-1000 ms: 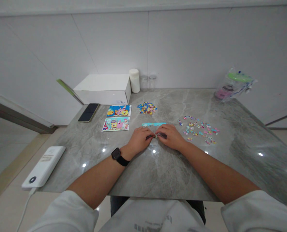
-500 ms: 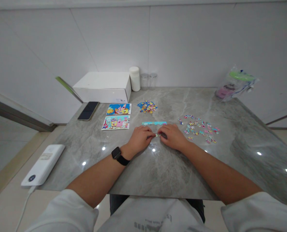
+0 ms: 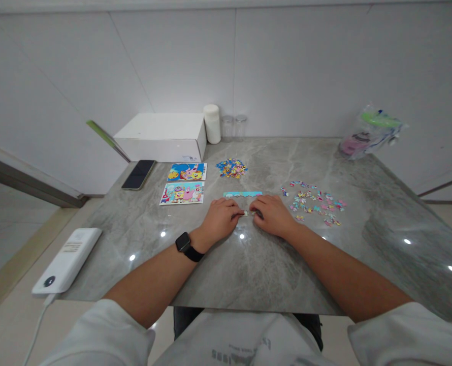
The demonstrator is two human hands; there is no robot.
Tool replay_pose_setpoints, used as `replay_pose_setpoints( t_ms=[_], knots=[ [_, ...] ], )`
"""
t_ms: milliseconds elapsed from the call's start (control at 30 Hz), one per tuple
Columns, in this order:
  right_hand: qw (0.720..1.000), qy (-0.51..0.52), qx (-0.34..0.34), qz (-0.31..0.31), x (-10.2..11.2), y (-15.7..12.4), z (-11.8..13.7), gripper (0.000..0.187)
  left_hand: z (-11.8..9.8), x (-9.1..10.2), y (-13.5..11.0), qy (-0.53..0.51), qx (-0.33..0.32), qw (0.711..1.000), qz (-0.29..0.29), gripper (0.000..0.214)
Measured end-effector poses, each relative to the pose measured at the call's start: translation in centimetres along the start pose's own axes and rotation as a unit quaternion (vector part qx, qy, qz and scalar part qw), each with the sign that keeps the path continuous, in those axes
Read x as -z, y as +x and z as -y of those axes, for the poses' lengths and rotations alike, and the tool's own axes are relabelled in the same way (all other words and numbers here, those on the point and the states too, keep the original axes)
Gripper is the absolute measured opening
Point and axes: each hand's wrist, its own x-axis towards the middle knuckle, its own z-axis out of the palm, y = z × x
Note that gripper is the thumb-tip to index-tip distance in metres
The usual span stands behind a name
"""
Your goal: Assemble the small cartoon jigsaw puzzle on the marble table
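Observation:
My left hand [image 3: 222, 217], with a black watch on its wrist, pinches a small pale jigsaw piece [image 3: 245, 214] just above the table or on it. Facing it, my right hand [image 3: 271, 213] is closed, its fingertips on another small jigsaw piece [image 3: 253, 213]; a narrow gap shows between the two pieces. Just beyond my hands lies a joined strip of light-blue puzzle [image 3: 243, 194]. Loose jigsaw pieces [image 3: 315, 202] are scattered to the right of my right hand. A heap of blue and yellow pieces [image 3: 231, 168] lies farther back.
Two cartoon picture cards, an upper one [image 3: 187, 172] and a lower one [image 3: 182, 193], lie left of the strip. Behind them stand a white box [image 3: 161, 137], a white bottle [image 3: 212, 125] and two jars. A phone [image 3: 138, 175], a power bank [image 3: 68, 261] and a plastic bag [image 3: 370, 133] are near the edges.
My right hand has shifted slightly to the right, and the small pieces between my fingertips have come apart. My left hand stays nearly where it was.

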Motion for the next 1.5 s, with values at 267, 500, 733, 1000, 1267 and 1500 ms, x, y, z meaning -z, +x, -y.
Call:
replay_pose_setpoints(
  t_ms=[267,500,733,1000,1267,1500],
  knots=[
    [1.000,0.003,-0.007,0.020,0.5,0.1,0.3,0.018,0.0,0.0,0.0,0.018,-0.003,1.000,0.000,0.019],
    [0.997,0.038,-0.014,-0.065,1.5,0.3,0.9,0.015,0.0,0.1,0.3,-0.066,-0.017,0.996,-0.064,0.017],
    [0.958,0.059,-0.080,-0.268,9.5,-0.7,-3.3,0.014,-0.5,0.7,0.3,-0.124,0.002,0.990,-0.073,0.046],
    [0.962,0.006,-0.240,-0.129,11.1,-7.3,-10.7,0.014,-1.0,0.5,0.2,-0.135,-0.002,0.989,-0.054,0.047],
    [0.969,0.016,-0.247,0.022,6.6,-9.1,-13.1,0.021,-0.5,0.3,0.5,-0.138,0.046,0.988,-0.055,0.047],
    [0.972,0.048,-0.226,0.036,6.7,-9.5,-13.8,0.008,-0.4,0.4,0.6,-0.149,0.062,0.985,-0.055,0.045]
  ],
)
